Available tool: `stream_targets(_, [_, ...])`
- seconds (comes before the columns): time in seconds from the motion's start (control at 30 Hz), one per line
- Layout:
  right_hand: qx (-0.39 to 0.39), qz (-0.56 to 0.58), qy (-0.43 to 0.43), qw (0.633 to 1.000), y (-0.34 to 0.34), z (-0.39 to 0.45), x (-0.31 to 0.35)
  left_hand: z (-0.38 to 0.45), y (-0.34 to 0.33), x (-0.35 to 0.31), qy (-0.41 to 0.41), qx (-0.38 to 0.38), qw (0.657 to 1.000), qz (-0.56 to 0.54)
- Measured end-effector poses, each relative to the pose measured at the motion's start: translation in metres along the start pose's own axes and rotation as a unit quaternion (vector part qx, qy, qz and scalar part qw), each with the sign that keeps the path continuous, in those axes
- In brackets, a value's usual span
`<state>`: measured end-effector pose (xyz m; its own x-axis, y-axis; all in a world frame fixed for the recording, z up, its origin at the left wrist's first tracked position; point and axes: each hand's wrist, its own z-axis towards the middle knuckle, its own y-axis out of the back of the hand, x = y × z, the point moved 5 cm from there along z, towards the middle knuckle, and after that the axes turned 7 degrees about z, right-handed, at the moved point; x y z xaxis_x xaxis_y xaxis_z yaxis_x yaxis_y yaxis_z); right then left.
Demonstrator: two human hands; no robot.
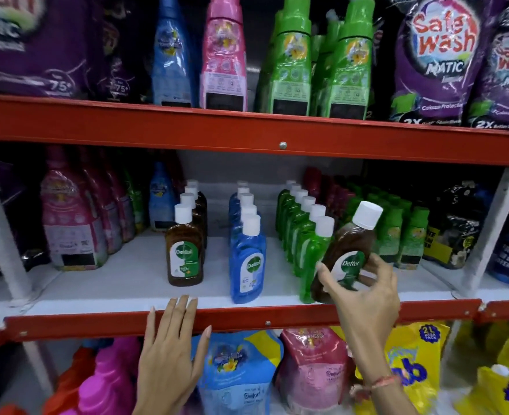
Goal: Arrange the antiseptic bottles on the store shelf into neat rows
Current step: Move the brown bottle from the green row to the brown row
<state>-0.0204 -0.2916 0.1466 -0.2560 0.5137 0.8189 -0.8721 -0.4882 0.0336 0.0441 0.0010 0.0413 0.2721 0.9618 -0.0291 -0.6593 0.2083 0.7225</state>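
Three rows of white-capped antiseptic bottles run front to back on the white middle shelf point(127, 283): a brown row point(184, 250), a blue row point(247, 259) and a green row point(307, 247). My right hand point(364, 295) grips a single brown antiseptic bottle point(349, 250), tilted to the right, in front of the green row's front bottle. My left hand point(169, 354) lies flat with fingers apart on the red shelf rail point(247, 320), below the brown row, holding nothing.
Pink, green and blue fabric-softener bottles point(67, 223) and dark pouches flank the rows. The red rail of the shelf above point(283, 136) hangs over them. Refill pouches point(238, 372) fill the shelf below. White uprights stand at both sides.
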Motion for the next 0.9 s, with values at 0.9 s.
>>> stream_targets(0.9, [0.196,-0.013,0.000,0.981,-0.200,-0.143,0.063,-0.001,0.017,0.096,0.019,0.050,0.982,-0.181])
